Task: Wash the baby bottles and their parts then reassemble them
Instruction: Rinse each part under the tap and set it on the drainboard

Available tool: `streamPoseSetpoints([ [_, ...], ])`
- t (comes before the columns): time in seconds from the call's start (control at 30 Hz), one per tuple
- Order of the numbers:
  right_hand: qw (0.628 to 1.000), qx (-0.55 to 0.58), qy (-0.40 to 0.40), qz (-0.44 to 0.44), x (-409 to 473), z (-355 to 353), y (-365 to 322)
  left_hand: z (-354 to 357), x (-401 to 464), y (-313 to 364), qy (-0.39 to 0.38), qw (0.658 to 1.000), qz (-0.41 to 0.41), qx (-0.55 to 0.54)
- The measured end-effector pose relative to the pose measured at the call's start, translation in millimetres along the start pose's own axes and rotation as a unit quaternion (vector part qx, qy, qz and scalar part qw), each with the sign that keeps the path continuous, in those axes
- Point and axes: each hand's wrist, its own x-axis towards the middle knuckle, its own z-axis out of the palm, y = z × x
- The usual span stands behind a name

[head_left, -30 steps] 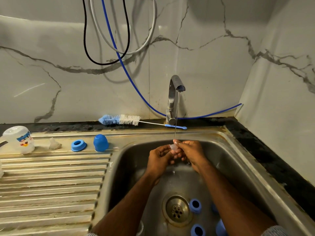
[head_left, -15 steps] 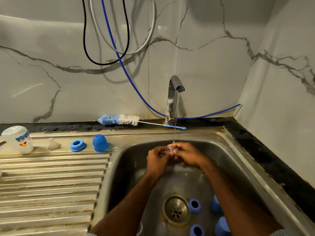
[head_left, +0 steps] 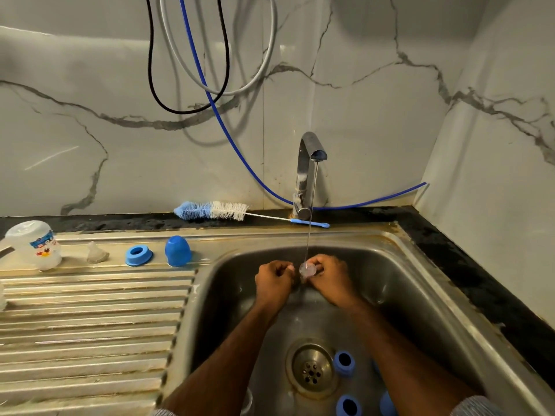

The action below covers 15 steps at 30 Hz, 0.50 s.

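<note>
Over the steel sink (head_left: 420, 283), my right hand (head_left: 330, 279) pinches a clear silicone teat (head_left: 307, 270) under the thin stream from the tap (head_left: 309, 163). My left hand (head_left: 274, 282) is curled beside it, fingertips at the teat's left edge. On the drainboard stand an upturned clear bottle (head_left: 33, 244), another clear teat (head_left: 96, 253), a blue collar ring (head_left: 138, 255) and a blue cap (head_left: 177, 251). Two blue rings (head_left: 344, 363) (head_left: 348, 406) and part of a blue cap (head_left: 387, 403) lie on the sink floor by the drain (head_left: 311, 369).
A blue and white bottle brush (head_left: 216, 210) lies on the black counter behind the sink. Black, grey and blue hoses (head_left: 210, 94) hang on the marble wall. The ribbed drainboard (head_left: 90, 325) stretches to the left. A wall closes off the right side.
Both hands have turned the teat under the stream and shifted slightly lower and closer together. The parts on the drainboard have not moved.
</note>
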Motion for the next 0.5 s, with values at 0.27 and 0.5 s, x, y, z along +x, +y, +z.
streamPoseSetpoints([
  [0.27,0.992,0.036,-0.090,0.081,2.4,7.1,-1.0,0.0,3.0,-0.5,0.011,0.999,-0.030,0.036],
  [0.5,0.993,-0.010,-0.086,0.076,4.9,11.9,-3.4,-0.4,0.5,-0.9,-0.019,0.997,-0.038,0.066],
])
